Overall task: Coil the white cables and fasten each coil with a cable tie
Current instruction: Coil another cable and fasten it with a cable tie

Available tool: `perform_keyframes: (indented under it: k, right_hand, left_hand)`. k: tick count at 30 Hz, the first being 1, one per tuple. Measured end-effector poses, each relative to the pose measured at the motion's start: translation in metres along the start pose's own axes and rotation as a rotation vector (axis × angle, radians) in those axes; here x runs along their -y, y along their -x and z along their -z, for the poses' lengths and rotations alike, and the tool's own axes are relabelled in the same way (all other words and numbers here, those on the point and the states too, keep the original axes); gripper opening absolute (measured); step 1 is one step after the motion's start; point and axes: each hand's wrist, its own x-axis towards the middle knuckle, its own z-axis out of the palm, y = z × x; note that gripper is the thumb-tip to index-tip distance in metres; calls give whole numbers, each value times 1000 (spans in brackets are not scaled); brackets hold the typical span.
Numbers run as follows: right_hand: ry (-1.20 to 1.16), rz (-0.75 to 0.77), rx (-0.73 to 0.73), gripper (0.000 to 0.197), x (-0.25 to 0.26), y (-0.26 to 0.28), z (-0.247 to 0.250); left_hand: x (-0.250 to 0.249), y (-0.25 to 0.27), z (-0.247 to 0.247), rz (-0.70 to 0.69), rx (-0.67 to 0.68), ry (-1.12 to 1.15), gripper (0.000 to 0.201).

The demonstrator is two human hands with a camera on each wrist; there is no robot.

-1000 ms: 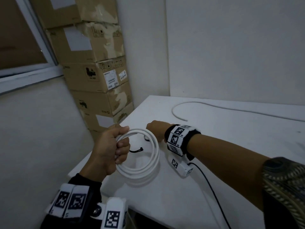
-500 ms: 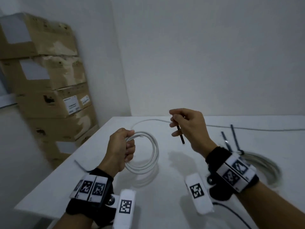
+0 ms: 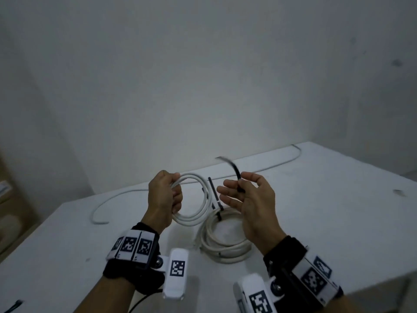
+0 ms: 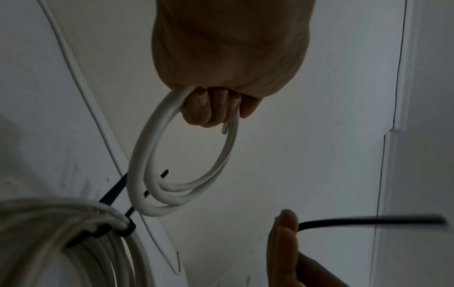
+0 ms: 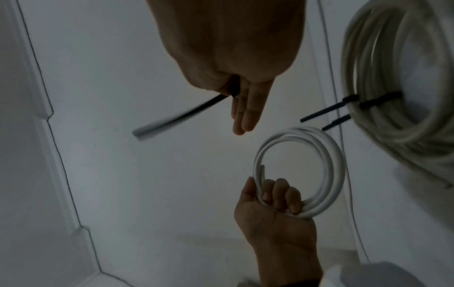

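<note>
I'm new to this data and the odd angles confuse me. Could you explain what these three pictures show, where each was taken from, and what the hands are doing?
No machine here: a person wears three cameras. One picture comes from the head and looks down at both hands; the other two come from cameras strapped to each wrist and look along the fingers, hence the odd angles. The patterned bands are on the wrist straps.

The left hand grips a small coil of white cable, held up above a white table. The right hand pinches a loose black cable tie, not yet around that coil.

On the table lies a bigger coil already bound with black ties, and a loose white cable runs behind.
</note>
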Motion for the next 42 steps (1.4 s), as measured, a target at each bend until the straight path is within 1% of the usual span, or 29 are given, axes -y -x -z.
perform_keyframes:
  k: [2,4,6,8,12,16,19,23,26,29,31,34,37,38,40,42]
  right_hand:
    - [37,26,-54,21,1,-6,10]
    - [124,14,-62,24,-4,-9,16]
    - [251,-16,-27,21,-13,-12,20]
    - [397,-40,38,17,-21,-12,25]
    - [633,-96,186,31,-29,-6,32]
    - [721,-214,216,27,-30,-5,35]
    - [741,-243,215,29,-29,-7,32]
    - [753,-179,225,35,-23,-10,15]
    - [659,-140,242,31,-17,-15,-2]
    - [576,-116,244,25,-19,-19,-9]
    - [541,-120,249,22,-22,-18,-8]
    - [529,-107,247,20,-27,-17,-4]
    - [553,-21,213,8,-31,-13,0]
    - [551,13,222,7,-32,-10,2]
    - [595,96,297,4,-33,-4,4]
    - [696,149,417,12,-33,-1,5]
  left_hand:
    - [4,0,-17,-17,32,-5,33]
    - [6,2,-30,-25,65,-9,33]
    - [7,3,-40,-30,96,-4,37]
    - [7,5,-46,-37,115,-4,39]
    - [5,5,-49,-64,134,-7,41]
    - [2,2,-43,-76,137,-7,45]
    - [2,4,-39,-84,127,-32,45]
    - [6,12,-39,-111,117,-129,33]
    - [11,17,-40,-87,92,-167,20]
    - [10,19,-38,-31,66,-123,7]
    - [7,19,-37,-17,79,-126,10]
    - [4,21,-35,-25,140,-166,14]
    - [7,20,-35,-46,133,-161,22]
    - [7,20,-36,-49,127,-162,22]
    - [9,18,-37,-57,117,-168,22]
    - [10,15,-37,-59,117,-161,20]
